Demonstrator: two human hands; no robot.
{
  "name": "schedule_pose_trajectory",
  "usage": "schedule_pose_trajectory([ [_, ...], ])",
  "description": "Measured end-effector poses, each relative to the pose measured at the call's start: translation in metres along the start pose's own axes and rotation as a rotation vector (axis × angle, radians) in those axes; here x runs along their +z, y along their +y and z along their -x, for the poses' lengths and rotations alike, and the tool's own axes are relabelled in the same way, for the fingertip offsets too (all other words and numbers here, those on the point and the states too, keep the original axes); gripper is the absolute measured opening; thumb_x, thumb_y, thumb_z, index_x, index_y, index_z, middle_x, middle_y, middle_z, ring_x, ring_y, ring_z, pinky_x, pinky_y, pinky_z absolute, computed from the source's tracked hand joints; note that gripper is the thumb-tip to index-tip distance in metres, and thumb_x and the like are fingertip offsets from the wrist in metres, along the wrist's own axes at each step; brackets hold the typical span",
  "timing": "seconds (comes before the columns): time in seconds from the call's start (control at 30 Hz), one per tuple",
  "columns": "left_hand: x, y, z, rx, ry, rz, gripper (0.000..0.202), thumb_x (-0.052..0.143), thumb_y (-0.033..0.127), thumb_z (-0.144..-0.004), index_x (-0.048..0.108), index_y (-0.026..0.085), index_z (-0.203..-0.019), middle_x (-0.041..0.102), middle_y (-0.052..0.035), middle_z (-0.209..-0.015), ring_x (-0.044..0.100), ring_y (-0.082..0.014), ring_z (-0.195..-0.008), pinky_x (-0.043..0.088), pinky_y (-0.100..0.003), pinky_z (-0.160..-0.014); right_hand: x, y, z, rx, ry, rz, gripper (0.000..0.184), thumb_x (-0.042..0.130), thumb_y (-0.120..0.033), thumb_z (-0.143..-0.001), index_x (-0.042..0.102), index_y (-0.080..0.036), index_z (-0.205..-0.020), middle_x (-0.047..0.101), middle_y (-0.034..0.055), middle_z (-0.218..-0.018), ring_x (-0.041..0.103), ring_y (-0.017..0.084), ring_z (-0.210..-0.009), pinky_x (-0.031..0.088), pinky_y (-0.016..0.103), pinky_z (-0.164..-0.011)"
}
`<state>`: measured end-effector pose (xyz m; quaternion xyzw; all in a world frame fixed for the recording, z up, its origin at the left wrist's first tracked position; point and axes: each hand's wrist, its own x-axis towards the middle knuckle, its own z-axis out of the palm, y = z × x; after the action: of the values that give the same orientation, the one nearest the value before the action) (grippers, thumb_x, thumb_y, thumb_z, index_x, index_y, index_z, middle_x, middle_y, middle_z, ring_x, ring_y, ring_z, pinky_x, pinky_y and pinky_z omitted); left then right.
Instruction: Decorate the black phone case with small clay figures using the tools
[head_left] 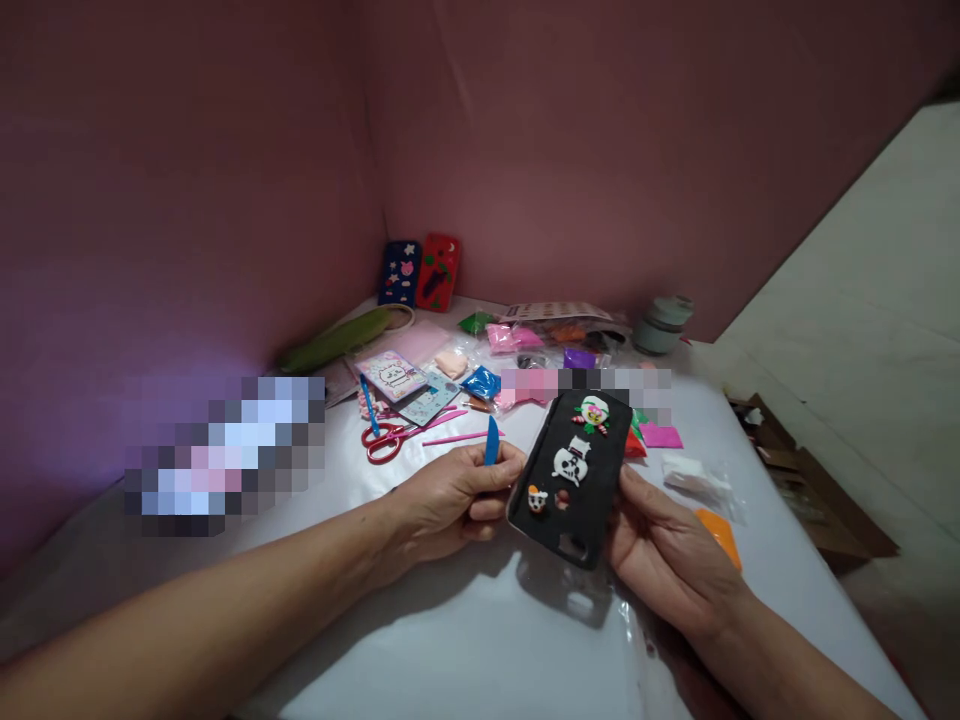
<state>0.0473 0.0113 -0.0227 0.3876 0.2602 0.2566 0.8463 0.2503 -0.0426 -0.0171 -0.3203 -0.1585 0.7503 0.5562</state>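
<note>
A black phone case [604, 465] is held tilted above the table, its camera cutout toward me. Small clay figures decorate it: a white and green one near the far end, a white skull-like figure [571, 462] in the middle and a small orange-topped face near the left edge. My right hand [664, 545] is closed on the case's right edge. In my closed left hand [457, 495] is a blue plastic clay knife [492, 440], its blade pointing up. The left fingers are at the case's left edge; whether they grip it too, I cannot tell.
Red-handled scissors [385, 442], a pink stick [457, 438] and picture cards [394, 375] lie left of the case. Several coloured clay packets [481, 382] spread behind it. Blue [400, 275] and red [438, 272] decorated cases lean on the wall. A jar [664, 325] stands at back right.
</note>
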Motion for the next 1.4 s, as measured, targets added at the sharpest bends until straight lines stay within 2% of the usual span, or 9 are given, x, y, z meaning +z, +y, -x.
schedule_pose_trajectory([
  [0.27,0.0,-0.001,0.001,-0.017,-0.056,0.011,0.021,0.063,0.031,-0.085,0.049,0.016,-0.079,0.028,0.0094,-0.051,0.013,-0.0044,-0.043,0.009,-0.02,-0.041,0.003,0.001,-0.001,-0.012,0.01,0.007,0.024,0.053,-0.024,-0.091,0.065,-0.016,-0.111,0.07,0.01,-0.116,0.064,0.022,-0.106,0.043,0.044,-0.101],
  [0.47,-0.003,0.0,-0.001,0.008,-0.049,0.033,0.02,0.058,0.033,-0.087,0.051,0.015,-0.081,0.027,0.0099,-0.047,0.013,-0.0049,-0.041,0.012,-0.019,-0.041,0.0,0.004,0.0,0.029,-0.022,0.036,0.03,0.055,-0.022,-0.091,0.062,-0.014,-0.119,0.067,0.0139,-0.119,0.067,0.024,-0.099,0.048,0.046,-0.093],
  [0.67,-0.002,0.0,-0.002,0.025,-0.027,0.045,0.019,0.054,0.031,-0.09,0.047,0.016,-0.079,0.026,0.0101,-0.045,0.011,-0.0053,-0.04,0.012,-0.018,-0.04,-0.001,0.007,0.003,0.046,-0.096,0.193,0.027,0.057,-0.027,-0.09,0.067,-0.014,-0.112,0.07,0.014,-0.115,0.066,0.026,-0.101,0.049,0.044,-0.092],
  [0.9,-0.007,0.004,-0.002,0.048,0.055,0.004,0.021,0.056,0.03,-0.088,0.045,0.017,-0.076,0.024,0.0107,-0.045,0.011,-0.0046,-0.039,0.014,-0.016,-0.039,0.001,-0.005,0.007,-0.155,-0.11,0.388,0.024,0.061,-0.027,-0.087,0.071,-0.017,-0.106,0.072,0.0119,-0.108,0.067,0.022,-0.096,0.052,0.033,-0.083],
  [1.0,-0.008,0.011,-0.001,0.061,0.109,-0.047,0.026,0.058,0.029,-0.086,0.042,0.017,-0.07,0.025,0.01,-0.043,0.013,-0.004,-0.038,0.014,-0.015,-0.038,-0.001,-0.019,0.011,-0.276,-0.001,0.619,0.023,0.065,-0.03,-0.083,0.071,-0.02,-0.103,0.073,0.0094,-0.103,0.067,0.022,-0.09,0.053,0.035,-0.08],
  [1.07,-0.009,0.016,0.0,0.047,0.135,-0.088,0.03,0.058,0.029,-0.086,0.041,0.017,-0.065,0.026,0.0091,-0.042,0.015,-0.0039,-0.038,0.014,-0.015,-0.037,-0.003,-0.03,0.015,-0.322,0.083,0.91,0.023,0.066,-0.032,-0.082,0.071,-0.022,-0.101,0.072,0.0075,-0.1,0.066,0.022,-0.09,0.051,0.036,-0.081],
  [1.2,-0.011,0.022,0.0,0.006,0.197,-0.173,0.029,0.058,0.029,-0.085,0.042,0.017,-0.065,0.029,0.008,-0.043,0.016,-0.0039,-0.038,0.011,-0.016,-0.037,-0.008,-0.043,0.019,-0.371,0.074,1.52,0.02,0.06,-0.031,-0.085,0.07,-0.024,-0.1,0.07,0.0063,-0.104,0.064,0.023,-0.091,0.049,0.037,-0.08],
  [1.3,-0.009,0.024,0.001,-0.012,0.257,-0.244,0.029,0.06,0.031,-0.083,0.041,0.018,-0.065,0.028,0.0083,-0.044,0.018,-0.0044,-0.038,0.01,-0.016,-0.037,-0.013,-0.039,0.017,-0.392,0.004,1.646,0.024,0.06,-0.03,-0.085,0.067,-0.025,-0.107,0.068,0.0055,-0.099,0.062,0.022,-0.084,0.048,0.038,-0.076],
  [1.4,-0.008,0.025,0.001,-0.011,0.328,-0.342,0.031,0.06,0.036,-0.081,0.042,0.018,-0.064,0.027,0.0088,-0.044,0.018,-0.0049,-0.037,0.011,-0.017,-0.038,-0.016,-0.029,0.011,-0.409,-0.061,1.664,0.038,0.065,-0.031,-0.08,0.061,-0.026,-0.117,0.063,0.0068,-0.11,0.058,0.026,-0.099,0.044,0.041,-0.085],
])
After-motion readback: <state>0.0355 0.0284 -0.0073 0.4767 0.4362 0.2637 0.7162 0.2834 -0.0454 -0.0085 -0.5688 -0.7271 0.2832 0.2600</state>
